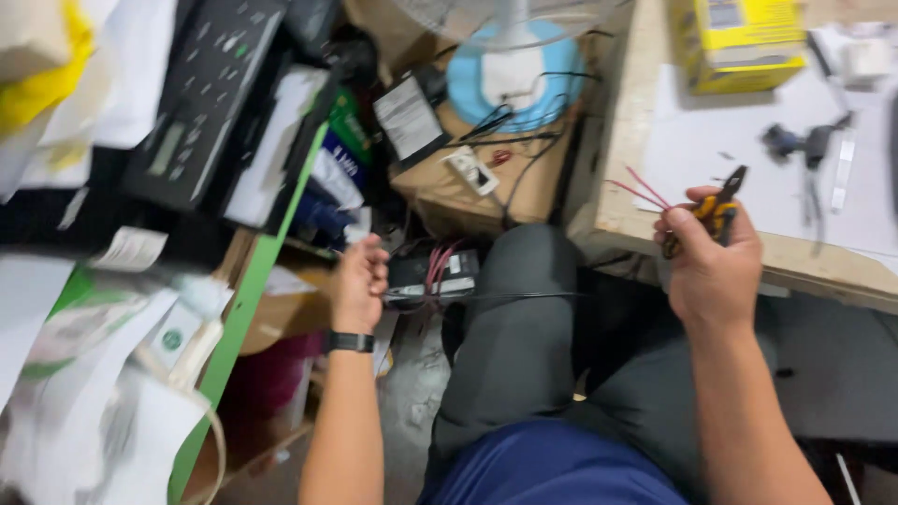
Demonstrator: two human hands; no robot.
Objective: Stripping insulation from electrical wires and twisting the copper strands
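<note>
I see my right hand up by the edge of the surface, its grip closed around yellow-handled pliers and thin red wires, while my left hand reaches down low with its fingers curled shut; I cannot tell if it holds anything. The wooden surface has white paper and a yellow box on it, and the floor below is crowded with a fan base and cardboard boxes. The pliers tilt with their tip up and to the right, and the wires point up and left.

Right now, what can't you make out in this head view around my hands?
- Left hand: closed fist; motion blur hides whether it grips anything.
- Pliers: jaws blurred, handles buried in the right hand.
- Red wires: ends too thin to trace.
- Yellow box: cut by the top edge.
</note>
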